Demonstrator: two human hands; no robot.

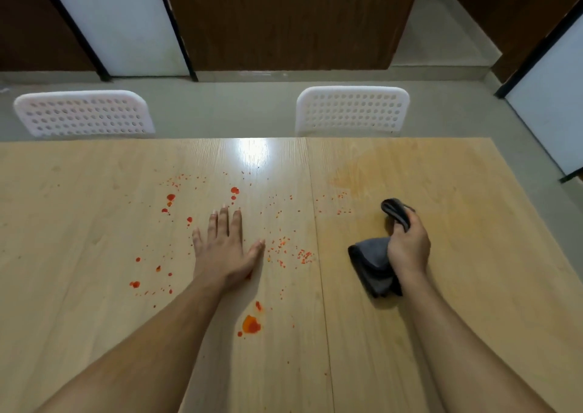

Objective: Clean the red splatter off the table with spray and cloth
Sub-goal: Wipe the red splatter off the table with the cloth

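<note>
Red splatter [250, 324] dots the light wooden table [79, 223], with drops spread across the middle and a larger orange-red blob near the front. My left hand [225, 245] lies flat, palm down, fingers spread, among the drops. My right hand [408, 248] grips a bunched dark grey cloth [372, 264] just above the right half of the table. A faint orange smear [350, 176] shows on the far right part of the table. No spray bottle is in view.
Two white perforated chairs, one at the far left [83, 113] and one at the far right [351, 109], stand behind the table's far edge. A seam [317, 255] runs front to back between two tabletop panels. Grey floor and dark wooden wall panels lie beyond.
</note>
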